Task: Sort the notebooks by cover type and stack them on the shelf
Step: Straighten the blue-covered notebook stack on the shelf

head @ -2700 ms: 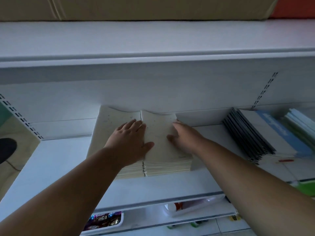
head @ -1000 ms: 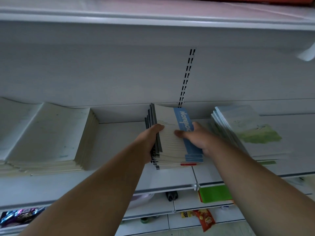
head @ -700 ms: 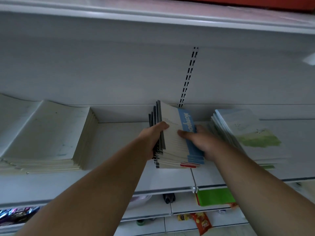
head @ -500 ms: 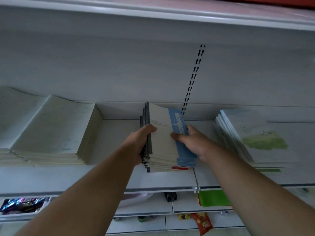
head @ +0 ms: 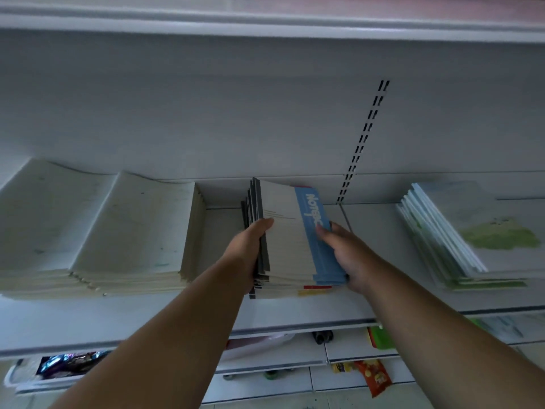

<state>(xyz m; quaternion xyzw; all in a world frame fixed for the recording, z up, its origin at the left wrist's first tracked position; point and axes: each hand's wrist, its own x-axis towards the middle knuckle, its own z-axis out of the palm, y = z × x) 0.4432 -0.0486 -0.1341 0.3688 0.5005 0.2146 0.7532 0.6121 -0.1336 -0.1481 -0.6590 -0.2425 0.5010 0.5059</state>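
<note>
A stack of blue-and-cream notebooks (head: pixel 287 234) with dark spines sits on the white shelf (head: pixel 221 308), its left side lifted. My left hand (head: pixel 247 249) grips the stack's left edge, thumb on the top cover. My right hand (head: pixel 343 255) holds the right edge along the blue stripe. Two stacks of plain cream notebooks (head: pixel 129 228) lie on the shelf to the left. A stack of green-and-white notebooks (head: pixel 469 231) lies to the right.
The shelf's back panel carries a slotted upright (head: pixel 362 143). Another shelf board (head: pixel 265 22) runs overhead. Lower shelves hold snack packets (head: pixel 374 379), a green item (head: pixel 380 338) and a tray with shiny wrappers (head: pixel 67 364).
Since 2.7 s ago my hands left the cream stacks and took hold of the blue-striped stack. Over the last second that stack has shifted left, closer to the cream notebooks.
</note>
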